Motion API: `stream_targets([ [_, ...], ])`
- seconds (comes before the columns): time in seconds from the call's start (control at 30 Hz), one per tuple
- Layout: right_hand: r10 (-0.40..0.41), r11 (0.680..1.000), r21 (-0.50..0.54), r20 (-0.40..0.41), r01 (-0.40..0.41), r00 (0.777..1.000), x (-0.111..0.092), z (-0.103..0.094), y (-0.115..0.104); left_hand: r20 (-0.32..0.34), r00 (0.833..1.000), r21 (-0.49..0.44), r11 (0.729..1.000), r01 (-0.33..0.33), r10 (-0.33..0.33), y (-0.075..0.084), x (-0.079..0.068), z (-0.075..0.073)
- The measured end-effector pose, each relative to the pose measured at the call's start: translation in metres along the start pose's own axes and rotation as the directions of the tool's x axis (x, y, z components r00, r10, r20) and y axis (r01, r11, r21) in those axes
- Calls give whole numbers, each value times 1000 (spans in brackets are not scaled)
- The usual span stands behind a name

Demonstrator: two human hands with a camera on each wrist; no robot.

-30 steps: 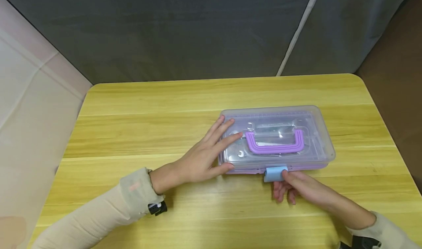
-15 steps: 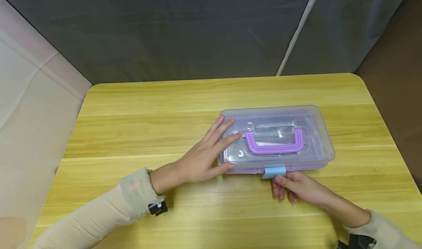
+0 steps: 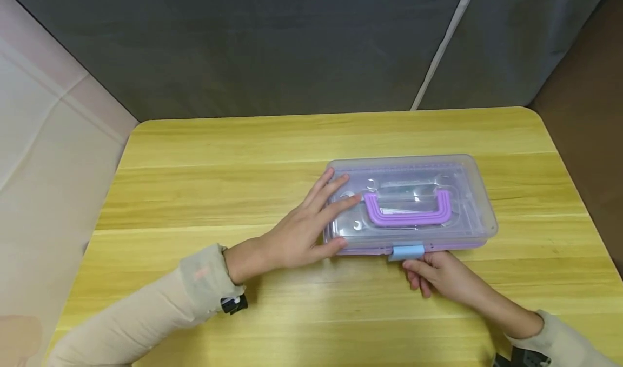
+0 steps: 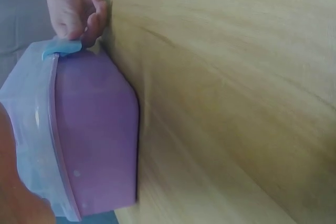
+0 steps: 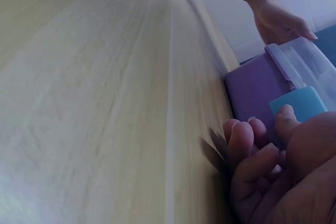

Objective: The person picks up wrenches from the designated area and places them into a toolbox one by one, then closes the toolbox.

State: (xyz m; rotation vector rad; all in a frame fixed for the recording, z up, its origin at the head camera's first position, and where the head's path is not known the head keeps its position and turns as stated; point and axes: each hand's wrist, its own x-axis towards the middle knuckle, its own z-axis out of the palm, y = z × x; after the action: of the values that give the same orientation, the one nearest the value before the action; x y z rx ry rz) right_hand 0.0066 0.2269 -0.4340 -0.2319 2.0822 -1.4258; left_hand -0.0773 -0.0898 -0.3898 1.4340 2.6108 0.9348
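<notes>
A purple toolbox with a clear lid and a purple handle sits on the table, its lid down. Metal wrenches show through the lid. My left hand rests on the lid's left end, fingers spread. At the front edge is a light blue latch; it tilts outward a little from the box. The thumb of my right hand presses on the latch's lower edge, and the other fingers lie loosely curled below. In the right wrist view the thumb touches the blue latch.
The wooden table reaches forward to a dark grey curtain. A pale cloth hangs on the left, and a brown panel stands on the right.
My right thumb has moved down and left along the latch, and the latch has swung in closer to the box. The left hand stays on the lid.
</notes>
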Motion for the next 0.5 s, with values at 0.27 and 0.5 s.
stream_targets([
  [0.27, 23, 1000, -21, -24, -23, 999, 3, 3, 3, 2, 1000, -13, 1000, -15, 15, -1, 0, -1],
  [0.5, 10, 1000, -27, -62, -11, 998, 5, 5, 3, 4, 1000, 0, 1000, -11, 11, -2, 0, 0],
])
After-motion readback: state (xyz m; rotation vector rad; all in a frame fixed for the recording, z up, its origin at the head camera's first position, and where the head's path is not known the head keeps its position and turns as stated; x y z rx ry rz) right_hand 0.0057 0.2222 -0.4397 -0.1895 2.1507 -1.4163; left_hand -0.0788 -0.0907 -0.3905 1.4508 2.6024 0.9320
